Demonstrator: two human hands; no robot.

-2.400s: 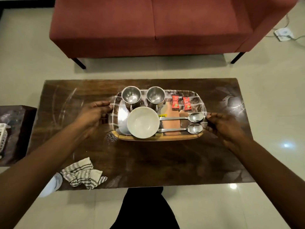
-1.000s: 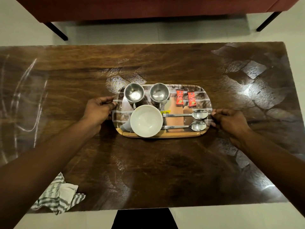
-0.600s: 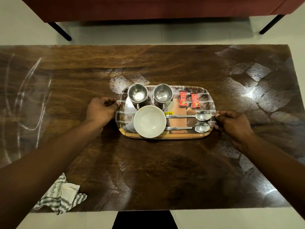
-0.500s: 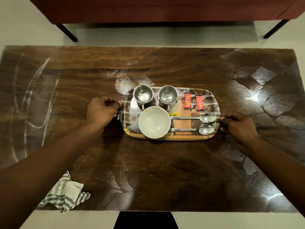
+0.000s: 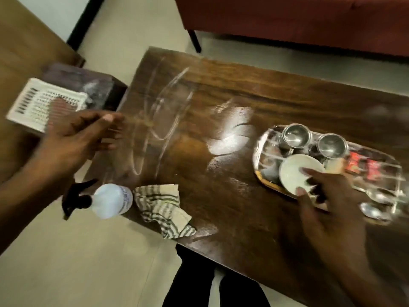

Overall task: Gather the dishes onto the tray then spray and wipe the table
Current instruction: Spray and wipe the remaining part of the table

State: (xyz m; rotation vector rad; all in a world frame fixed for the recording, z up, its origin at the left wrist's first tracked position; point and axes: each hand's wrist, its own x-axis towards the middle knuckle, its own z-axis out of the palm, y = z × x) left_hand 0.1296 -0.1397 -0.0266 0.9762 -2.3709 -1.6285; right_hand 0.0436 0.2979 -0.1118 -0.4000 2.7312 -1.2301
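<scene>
Left hand (image 5: 73, 138): fingers loosely spread, holding nothing; spray bottle (image 5: 110, 200) and striped cloth (image 5: 163, 207) lie just nearside of them, seemingly next to be picked up
Right hand (image 5: 327, 202): fingers splayed, empty, over the loaded tray (image 5: 259, 151)
Table (image 5: 221, 107): streaked, dishes gathered, ready for wiping

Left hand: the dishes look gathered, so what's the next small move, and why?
Probably lower the left hand onto the spray bottle: the tray holds the dishes, that hand is empty, and the bottle lies close beside it.
</scene>
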